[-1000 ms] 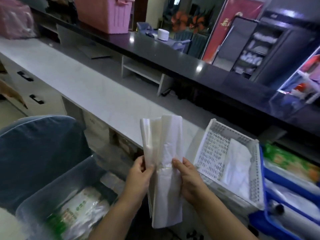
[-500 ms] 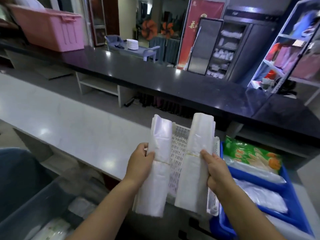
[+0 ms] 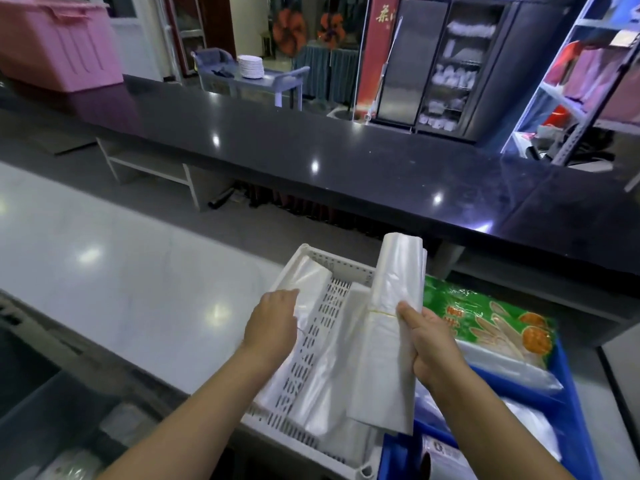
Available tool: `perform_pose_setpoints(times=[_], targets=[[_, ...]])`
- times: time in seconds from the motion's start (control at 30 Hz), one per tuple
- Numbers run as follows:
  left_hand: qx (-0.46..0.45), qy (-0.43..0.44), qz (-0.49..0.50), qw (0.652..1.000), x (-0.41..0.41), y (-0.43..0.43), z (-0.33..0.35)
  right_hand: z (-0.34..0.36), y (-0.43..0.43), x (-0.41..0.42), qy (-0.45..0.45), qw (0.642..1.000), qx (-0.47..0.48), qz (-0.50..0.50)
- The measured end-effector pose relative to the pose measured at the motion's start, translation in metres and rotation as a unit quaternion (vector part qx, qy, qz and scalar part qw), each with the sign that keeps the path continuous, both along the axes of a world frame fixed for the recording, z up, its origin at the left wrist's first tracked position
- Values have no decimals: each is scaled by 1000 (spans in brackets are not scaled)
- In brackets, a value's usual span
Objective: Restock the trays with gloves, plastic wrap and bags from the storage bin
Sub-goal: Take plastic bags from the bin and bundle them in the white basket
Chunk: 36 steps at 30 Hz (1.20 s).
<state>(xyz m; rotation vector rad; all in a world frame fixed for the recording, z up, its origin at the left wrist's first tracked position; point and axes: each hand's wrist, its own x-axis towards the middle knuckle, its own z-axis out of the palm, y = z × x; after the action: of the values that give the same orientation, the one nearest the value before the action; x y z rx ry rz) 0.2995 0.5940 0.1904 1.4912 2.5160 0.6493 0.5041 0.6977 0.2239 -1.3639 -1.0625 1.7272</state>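
My left hand presses one bundle of bags into the white tray. At three o'clock, my right hand grips another bundle above it.

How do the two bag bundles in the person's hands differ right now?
The left hand presses its bag bundle low against the white tray wall, tilted; the right hand holds its bag bundle upright, above the tray. The right bundle's yellow band shows; the left's is mostly hidden. Both are folded translucent white.
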Motion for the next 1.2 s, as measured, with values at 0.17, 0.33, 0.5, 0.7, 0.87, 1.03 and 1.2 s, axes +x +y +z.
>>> perform_pose_setpoints(times=[0.17, 0.33, 0.5, 0.7, 0.87, 1.03, 1.2], targets=[[-157, 14, -145, 977, 2, -2, -30, -8, 6, -10, -2, 1000, -9, 11], [-204, 15, -162, 965, -3, -3, -42, -4, 5, -19, -16, 1000, -11, -8], [-106, -128, -124, 978, -5, 6, -8, 5, -3, -37, -7, 1000, -12, -11], [38, -531, -75, 843, 6, 9, 43, 12, -23, -71, 29, 1000, 4, 7], [107, -568, 2, 816, -13, 5, 46, 12, -32, -87, -11, 994, 49, 93], [129, -414, 51, 900, -54, -5, 46, -24, -35, -77, -376, 817, 305, 313], [93, -343, 52, 933, -71, -18, 44, -42, -35, -66, -471, 491, 517, 520]])
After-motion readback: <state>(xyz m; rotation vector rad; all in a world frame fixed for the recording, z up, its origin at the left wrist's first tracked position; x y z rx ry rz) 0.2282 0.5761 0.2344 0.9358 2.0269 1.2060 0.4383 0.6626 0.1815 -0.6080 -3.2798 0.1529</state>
